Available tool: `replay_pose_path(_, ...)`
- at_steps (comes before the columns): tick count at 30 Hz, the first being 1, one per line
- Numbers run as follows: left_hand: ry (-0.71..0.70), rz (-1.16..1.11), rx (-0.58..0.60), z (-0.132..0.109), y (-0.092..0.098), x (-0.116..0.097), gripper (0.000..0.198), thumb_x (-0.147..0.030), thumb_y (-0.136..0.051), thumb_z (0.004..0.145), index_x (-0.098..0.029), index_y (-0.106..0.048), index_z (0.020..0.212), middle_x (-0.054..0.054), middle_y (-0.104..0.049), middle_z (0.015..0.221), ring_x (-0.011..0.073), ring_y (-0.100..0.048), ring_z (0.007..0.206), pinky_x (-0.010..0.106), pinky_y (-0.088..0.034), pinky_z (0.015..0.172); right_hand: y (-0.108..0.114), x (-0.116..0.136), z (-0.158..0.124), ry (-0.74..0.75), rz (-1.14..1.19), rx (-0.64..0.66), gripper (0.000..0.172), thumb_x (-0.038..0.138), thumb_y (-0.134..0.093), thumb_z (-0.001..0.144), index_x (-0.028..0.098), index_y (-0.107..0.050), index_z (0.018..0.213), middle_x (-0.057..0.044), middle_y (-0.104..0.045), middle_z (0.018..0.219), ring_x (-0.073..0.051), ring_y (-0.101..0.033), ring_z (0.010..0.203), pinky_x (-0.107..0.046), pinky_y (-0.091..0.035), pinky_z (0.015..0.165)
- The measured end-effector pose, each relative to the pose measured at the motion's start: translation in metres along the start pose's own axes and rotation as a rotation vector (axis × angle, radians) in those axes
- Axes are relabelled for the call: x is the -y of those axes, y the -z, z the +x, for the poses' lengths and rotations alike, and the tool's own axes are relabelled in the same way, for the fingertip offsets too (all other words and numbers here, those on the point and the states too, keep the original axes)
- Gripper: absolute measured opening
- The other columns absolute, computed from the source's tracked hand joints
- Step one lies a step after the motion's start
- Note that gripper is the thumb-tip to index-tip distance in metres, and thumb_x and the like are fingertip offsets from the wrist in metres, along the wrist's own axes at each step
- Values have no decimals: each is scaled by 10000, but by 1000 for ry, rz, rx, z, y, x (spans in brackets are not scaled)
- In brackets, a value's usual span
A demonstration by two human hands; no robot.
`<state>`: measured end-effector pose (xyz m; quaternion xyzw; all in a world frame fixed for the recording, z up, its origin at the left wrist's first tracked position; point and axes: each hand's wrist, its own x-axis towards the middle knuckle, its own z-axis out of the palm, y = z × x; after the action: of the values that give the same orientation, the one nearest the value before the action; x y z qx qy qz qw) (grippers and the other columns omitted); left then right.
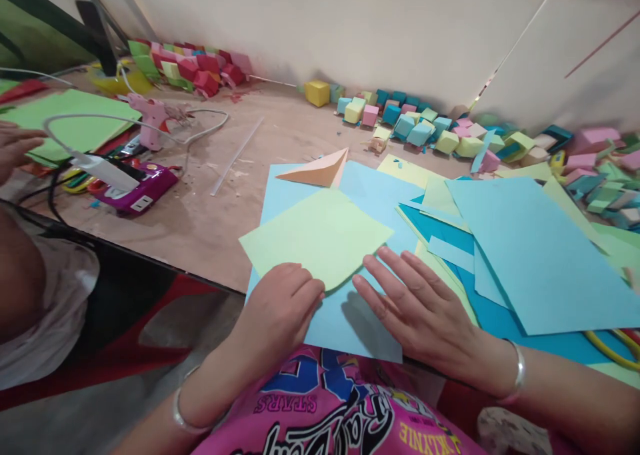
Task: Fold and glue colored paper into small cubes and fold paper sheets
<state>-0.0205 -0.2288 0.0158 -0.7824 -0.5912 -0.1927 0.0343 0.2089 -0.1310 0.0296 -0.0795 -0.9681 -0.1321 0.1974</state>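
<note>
A pale green sheet of paper [315, 235] lies over a light blue sheet [350, 315] at the table's front edge. My left hand [285, 302] is closed on the green sheet's near edge, thumb and fingers pinching it. With fingers stretched out, my right hand [410, 295] is at the sheet's right near edge, its fingertips close to or touching the paper. Just beyond the green sheet sits a folded peach paper piece [320, 170], pointed at both ends. More blue sheets [540, 255] and cut strips [450, 252] overlap to the right of my right hand.
Many small paper cubes [420, 132] line the wall, with red and pink ones [200, 68] at the back left. A pink glue gun [150, 118], a purple power strip [145, 188] and cables stand left. A clear stick [237, 155] lies mid-table. Another person's hand [17, 148] is far left.
</note>
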Motion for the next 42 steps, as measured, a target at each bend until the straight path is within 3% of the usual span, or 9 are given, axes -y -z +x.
replay_pose_path(5,-55,-169,-50,6,-10,-18,170,-204,-469,954,-171,-612,868,39,-602,757,174,-546,745,315,-470,672,-17,-3,-1,16,197,47,296,114,-480,918,94,-616,1180,-152,-628,1247,-262,-526,1195,-432,-458,971)
replay_pose_path(9,-80,-239,-59,5,-10,-9,239,-358,-563,921,-166,-621,1051,88,-670,989,207,-619,921,357,-532,795,-23,-19,-6,-105,275,-57,188,101,-517,915,146,-663,1026,-98,-700,1096,-214,-592,1053,-374,-488,841)
replay_pose_path(13,-88,-142,-110,0,-6,8,223,-149,-541,904,-156,-621,1113,120,-667,1151,252,-604,1107,418,-527,894,-20,-36,-7,-81,389,-212,258,63,-541,898,186,-641,1102,-52,-714,1093,-209,-570,1138,-375,-499,883)
replay_pose_path(15,-114,-115,-151,-3,-5,12,217,-81,-537,880,-150,-633,1062,111,-690,1094,258,-612,1092,421,-527,876,-20,-40,-5,-42,457,-210,285,51,-530,897,190,-635,1123,-51,-712,1097,-198,-563,1166,-368,-505,904)
replay_pose_path(19,-113,-78,-144,-6,-3,11,149,-91,-529,883,-155,-645,953,74,-698,870,213,-639,835,368,-524,711,-23,-33,-3,-81,447,-129,277,57,-536,897,184,-626,1126,-73,-693,1128,-197,-562,1157,-379,-487,915)
replay_pose_path(23,-104,-66,-125,-5,-5,7,148,-126,-509,908,-165,-650,927,56,-663,766,194,-602,744,341,-490,648,-25,-24,-2,-17,496,-63,152,135,-583,894,175,-633,1032,-54,-710,1015,-175,-606,975,-345,-480,824)
replay_pose_path(25,-96,-96,-129,-5,-7,7,121,-160,-529,915,-161,-649,934,54,-659,774,194,-597,758,344,-487,668,-27,-24,-1,-73,530,-65,74,166,-567,907,167,-634,937,-54,-706,908,-166,-607,877,-322,-477,758)
replay_pose_path(31,59,-202,-121,-10,-9,11,78,-177,-599,887,-157,-656,936,57,-641,856,196,-580,829,346,-471,731,-37,-34,-4,-347,601,-1,222,223,-468,957,172,-566,765,-68,-641,770,-156,-561,726,-282,-437,625)
replay_pose_path(42,182,-209,-131,-19,-7,12,122,-172,-576,901,-155,-652,807,41,-599,814,175,-527,776,331,-407,702,-44,-35,-5,-345,290,-15,358,369,-445,982,173,-517,691,-50,-537,653,-164,-466,637,-309,-322,594)
